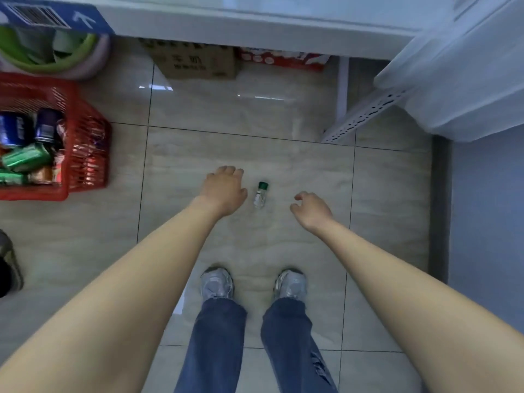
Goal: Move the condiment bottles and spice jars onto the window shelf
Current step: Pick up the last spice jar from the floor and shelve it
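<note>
A small clear spice jar with a green cap lies on the tiled floor, between my two hands. My left hand hovers just left of it, fingers loosely bent, holding nothing. To the jar's right, a little further off, is my right hand with its fingers loosely curled and empty. Neither hand touches the jar. A white shelf edge runs across the top of the view.
A red plastic basket with cans and packets stands at the left. A cardboard box and a red-and-white pack sit under the shelf. A white rack leg and a translucent bin are at the right. My feet stand below.
</note>
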